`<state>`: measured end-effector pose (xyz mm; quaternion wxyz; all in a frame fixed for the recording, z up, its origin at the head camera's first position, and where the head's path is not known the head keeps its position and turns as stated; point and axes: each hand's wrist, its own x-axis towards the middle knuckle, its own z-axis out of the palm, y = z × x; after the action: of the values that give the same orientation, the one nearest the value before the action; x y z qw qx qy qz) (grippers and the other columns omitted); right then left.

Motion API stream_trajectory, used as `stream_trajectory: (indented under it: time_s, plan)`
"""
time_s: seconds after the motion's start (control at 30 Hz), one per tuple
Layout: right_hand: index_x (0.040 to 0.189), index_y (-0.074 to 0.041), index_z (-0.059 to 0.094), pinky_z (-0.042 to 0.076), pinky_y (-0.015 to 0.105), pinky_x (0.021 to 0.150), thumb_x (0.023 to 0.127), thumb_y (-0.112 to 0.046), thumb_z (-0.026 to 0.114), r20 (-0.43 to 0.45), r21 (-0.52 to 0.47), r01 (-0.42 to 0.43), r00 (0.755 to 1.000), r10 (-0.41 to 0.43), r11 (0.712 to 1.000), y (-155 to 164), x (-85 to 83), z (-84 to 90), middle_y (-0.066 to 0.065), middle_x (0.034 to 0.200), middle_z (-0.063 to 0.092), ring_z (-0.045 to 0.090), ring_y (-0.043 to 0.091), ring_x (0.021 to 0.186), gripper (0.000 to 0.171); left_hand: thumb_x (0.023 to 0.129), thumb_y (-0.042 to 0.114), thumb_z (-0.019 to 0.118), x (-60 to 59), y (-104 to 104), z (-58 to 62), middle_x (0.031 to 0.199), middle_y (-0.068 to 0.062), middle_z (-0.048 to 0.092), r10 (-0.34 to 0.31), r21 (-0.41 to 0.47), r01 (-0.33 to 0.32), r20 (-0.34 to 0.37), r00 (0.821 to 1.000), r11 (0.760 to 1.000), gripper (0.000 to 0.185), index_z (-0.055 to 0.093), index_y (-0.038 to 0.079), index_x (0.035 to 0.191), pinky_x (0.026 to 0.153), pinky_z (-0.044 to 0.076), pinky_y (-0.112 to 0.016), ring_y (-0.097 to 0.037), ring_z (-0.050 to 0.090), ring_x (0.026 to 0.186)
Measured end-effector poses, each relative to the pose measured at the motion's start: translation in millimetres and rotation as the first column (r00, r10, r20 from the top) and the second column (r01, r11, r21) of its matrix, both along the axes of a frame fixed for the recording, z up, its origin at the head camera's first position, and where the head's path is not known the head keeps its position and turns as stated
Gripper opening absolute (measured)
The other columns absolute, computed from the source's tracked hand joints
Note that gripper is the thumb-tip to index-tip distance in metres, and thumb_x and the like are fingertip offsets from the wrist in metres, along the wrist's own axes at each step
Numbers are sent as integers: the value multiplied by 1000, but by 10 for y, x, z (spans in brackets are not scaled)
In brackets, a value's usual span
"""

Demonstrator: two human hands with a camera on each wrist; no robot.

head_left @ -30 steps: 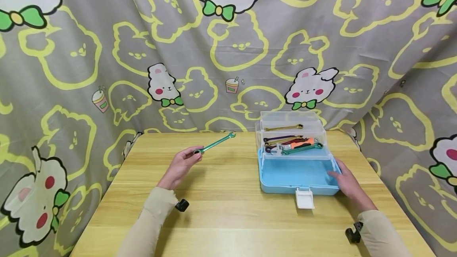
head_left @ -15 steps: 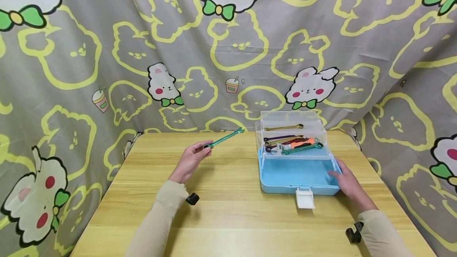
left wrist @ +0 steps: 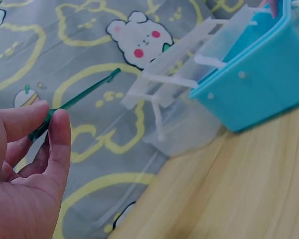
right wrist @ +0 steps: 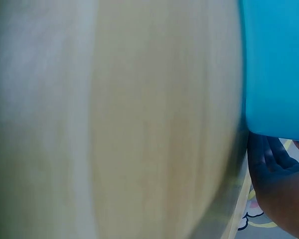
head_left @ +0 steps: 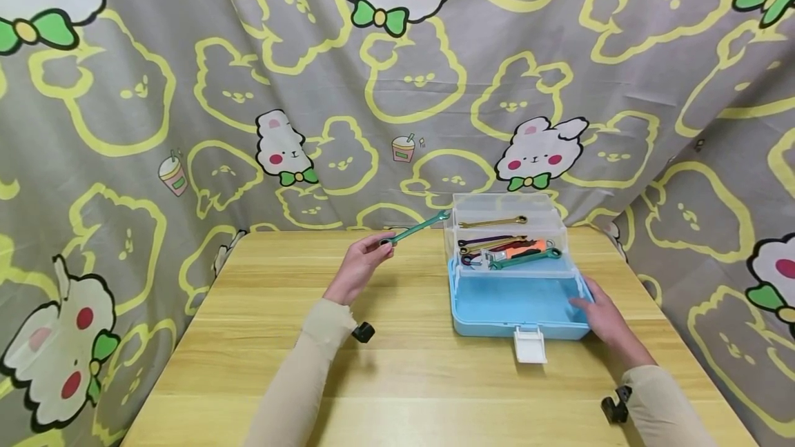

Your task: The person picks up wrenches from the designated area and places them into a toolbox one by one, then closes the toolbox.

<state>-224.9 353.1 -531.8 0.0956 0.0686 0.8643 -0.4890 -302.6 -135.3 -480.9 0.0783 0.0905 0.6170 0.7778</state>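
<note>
My left hand [head_left: 359, 266] pinches a green combination wrench [head_left: 417, 227] by its ring end, between thumb and fingers. Held above the table, the wrench points its open end up and right, near the left side of the toolbox trays in the head view. The left wrist view shows the pinch on the green wrench [left wrist: 84, 93] from close by. On the right, my right hand [head_left: 607, 316] grips the right wall of the open light-blue toolbox [head_left: 466, 329], thumb over the rim. In the right wrist view its fingers [right wrist: 276, 154] are partly hidden behind the box.
The clear upper tray holds a gold wrench [head_left: 495, 222]. In the lower tray lie several wrenches, among them a green wrench [head_left: 526, 259], and an orange-handled tool [head_left: 524, 250]. A white latch [head_left: 531, 346] hangs at the box's front. A patterned curtain [head_left: 397, 102] stands behind the table [head_left: 397, 378].
My left hand has carried the green wrench right and slightly up, toward the toolbox trays. The right hand and the toolbox have stayed in place.
</note>
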Motion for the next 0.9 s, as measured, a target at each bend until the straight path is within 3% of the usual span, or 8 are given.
stream_trajectory:
  time_s: [0.23, 0.47, 0.77, 0.9]
  plan:
    - [165, -6, -6, 4, 80, 117, 111, -22, 39, 3, -4, 6, 1000, -6, 1000, 1, -2, -13, 34, 168, -4, -3, 61, 151, 72, 102, 5, 63, -70, 225, -17, 115, -4, 64, -25, 34, 25, -7, 1000, 999, 40, 58, -8, 141, 102, 55, -26, -12, 67, 102]
    - [165, -6, -6, 4, 80, 117, 111, -22, 39, 0, 7, 10, 1000, -10, 1000, -10, -9, -14, 34, 168, -4, -2, 61, 152, 72, 103, 7, 64, -129, 392, -12, 112, -4, 63, -41, 27, 41, -16, 999, 999, 41, 58, -6, 141, 116, 46, -46, -12, 68, 101]
    - [165, -5, -6, 4, 80, 117, 111, -21, 39, 0, 13, 9, 1000, -9, 1000, -14, 11, 4, 35, 167, -3, -2, 61, 151, 72, 103, 5, 63, -209, 537, -27, 109, -4, 65, -32, 27, 32, -9, 999, 999, 40, 59, -7, 140, 102, 55, -28, -11, 68, 98]
    - [165, -3, -4, 5, 80, 117, 110, -21, 41, -17, 14, 5, 1000, -4, 1000, -17, 10, -9, 36, 167, -2, -1, 62, 151, 73, 103, 8, 64, -236, 570, -12, 110, -4, 63, -32, 21, 32, -5, 999, 999, 40, 60, -5, 140, 110, 52, -35, -13, 67, 101]
